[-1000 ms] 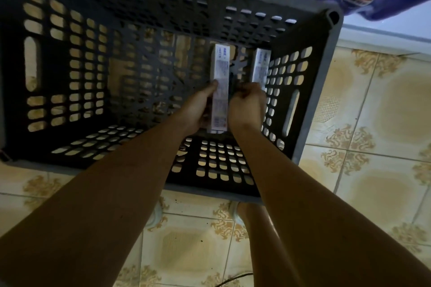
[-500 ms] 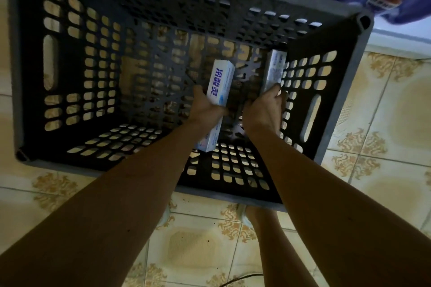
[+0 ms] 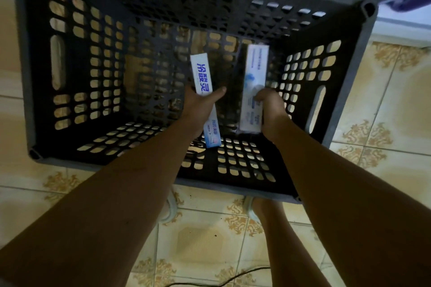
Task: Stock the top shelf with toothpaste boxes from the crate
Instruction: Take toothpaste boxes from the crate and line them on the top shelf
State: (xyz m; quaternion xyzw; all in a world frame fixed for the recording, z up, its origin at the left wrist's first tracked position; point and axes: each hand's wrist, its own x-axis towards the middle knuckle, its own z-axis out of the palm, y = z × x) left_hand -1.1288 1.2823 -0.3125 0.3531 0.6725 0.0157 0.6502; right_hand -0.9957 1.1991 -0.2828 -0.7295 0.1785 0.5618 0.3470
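In the head view, the person is reaching both arms down into a dark plastic crate (image 3: 35, 77) that is sitting on the tiled floor (image 3: 384, 123). The left hand (image 3: 200, 105) is holding one toothpaste box (image 3: 203, 77) with its fingers wrapped round the middle, and the box is pointing toward the far side. The right hand (image 3: 271, 109) is holding a second toothpaste box (image 3: 254, 81) just to the right of the first, with its fingers curled round the box's right edge. Both boxes are inside the crate, near its right wall. No other boxes are showing in the crate, so these look like the last two. The shelf is not showing here, so I cannot tell how full it is. The boxes are not yet lifted out or put up on top.
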